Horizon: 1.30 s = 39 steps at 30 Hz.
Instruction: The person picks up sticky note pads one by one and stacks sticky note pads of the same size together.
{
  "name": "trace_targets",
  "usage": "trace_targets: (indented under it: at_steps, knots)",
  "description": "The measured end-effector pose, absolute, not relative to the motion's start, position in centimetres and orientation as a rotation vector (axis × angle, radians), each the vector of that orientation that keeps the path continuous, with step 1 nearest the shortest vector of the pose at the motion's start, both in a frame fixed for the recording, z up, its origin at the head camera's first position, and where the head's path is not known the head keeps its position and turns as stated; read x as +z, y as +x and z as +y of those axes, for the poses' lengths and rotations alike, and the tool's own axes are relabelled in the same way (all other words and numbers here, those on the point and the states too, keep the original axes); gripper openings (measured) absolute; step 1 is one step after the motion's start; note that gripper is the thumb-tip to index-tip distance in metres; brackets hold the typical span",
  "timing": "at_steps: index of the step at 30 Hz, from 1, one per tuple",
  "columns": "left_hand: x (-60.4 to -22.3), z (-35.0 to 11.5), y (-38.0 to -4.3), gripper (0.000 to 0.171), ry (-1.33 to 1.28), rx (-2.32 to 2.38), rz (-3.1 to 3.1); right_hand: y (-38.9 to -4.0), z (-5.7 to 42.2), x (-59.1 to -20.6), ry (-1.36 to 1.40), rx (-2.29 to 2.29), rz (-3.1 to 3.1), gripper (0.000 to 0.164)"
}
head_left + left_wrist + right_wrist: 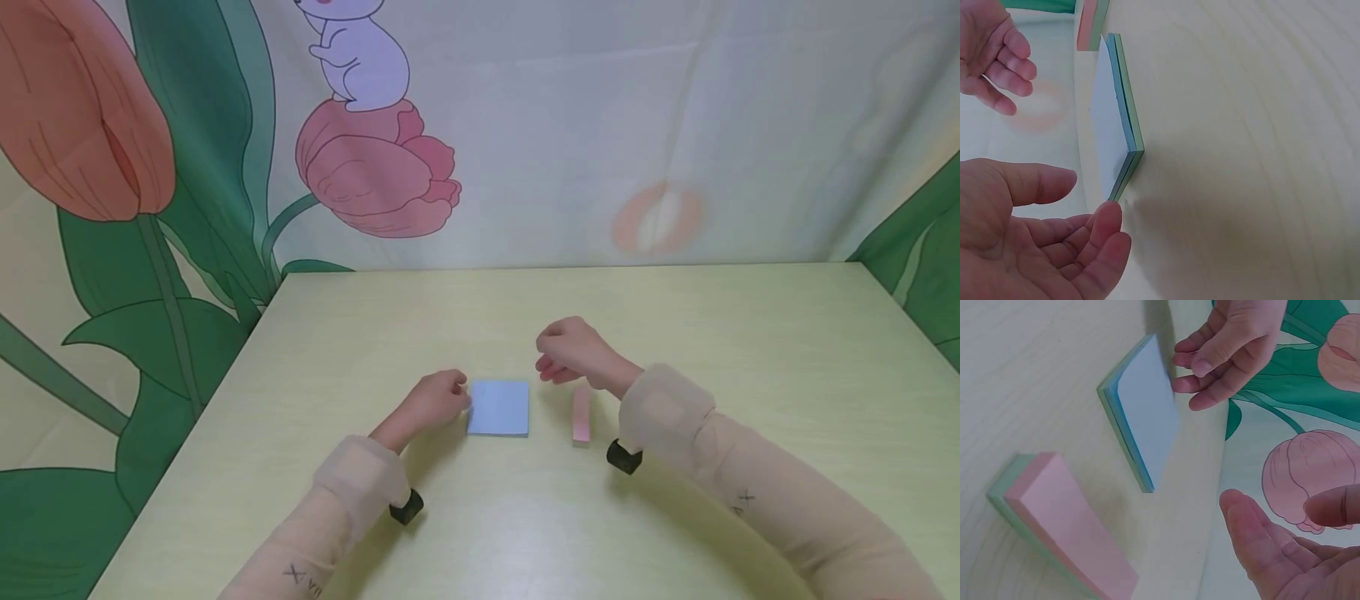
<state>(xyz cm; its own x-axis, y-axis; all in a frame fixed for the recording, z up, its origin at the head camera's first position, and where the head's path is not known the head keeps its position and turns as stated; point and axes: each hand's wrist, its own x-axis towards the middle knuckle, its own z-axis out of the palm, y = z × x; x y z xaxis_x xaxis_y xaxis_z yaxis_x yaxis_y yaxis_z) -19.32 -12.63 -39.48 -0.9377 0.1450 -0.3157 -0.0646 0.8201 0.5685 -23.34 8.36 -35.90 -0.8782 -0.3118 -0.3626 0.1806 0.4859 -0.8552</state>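
A square pad of sticky notes (498, 408), light blue on top with a green layer underneath, lies flat on the table. My left hand (431, 400) is at its left side, fingers loosely bent, the fingertips right by the pad's edge in the left wrist view. To the pad's right lies a narrow strip-shaped pad (1072, 525), pink over green. Just beyond that strip my right hand (581, 350) hovers above the table, with thumb and fingers apart and nothing between them in the right wrist view.
The pale wooden table (675, 317) ends at the back against a white cloth (555, 150) printed with tulips and a rabbit. Each sleeve cuff carries a small black device, one of them (407, 507) under the left wrist.
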Motion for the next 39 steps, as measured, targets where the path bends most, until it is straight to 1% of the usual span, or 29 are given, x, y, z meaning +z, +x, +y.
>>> trace_targets:
  at_steps: [9, 14, 19, 22, 25, 39]
  knots:
    - [-39.5, -12.6, -18.6, 0.039, 0.135, 0.723, 2.758, -21.8, 10.6, -35.0, -0.198, -1.397, 2.234, 0.037]
    - [-39.5, -12.6, -17.8, 0.038, 0.234, 0.664, 2.882, -21.2, 12.1, -34.7, -0.29, -1.402, 2.259, 0.037]
    - [-39.3, -12.4, -16.9, 0.038, 0.432, 0.609, 3.021, -20.7, 13.4, -34.6, -0.387, -1.378, 2.357, 0.036]
    - [-39.2, -12.3, -16.5, 0.037, 0.575, 0.556, 3.094, -20.2, 14.0, -34.2, -0.391, -1.366, 2.39, 0.035]
    - [-39.3, -12.2, -16.3, 0.036, 0.66, 0.514, 3.126, -19.8, 14.4, -33.9, -0.385, -1.366, 2.4, 0.035]
    - [-39.4, -11.9, -15.6, 0.035, 0.766, 0.469, 3.147, -18.9, 14.8, -33.9, -0.383, -1.35, 2.418, 0.033]
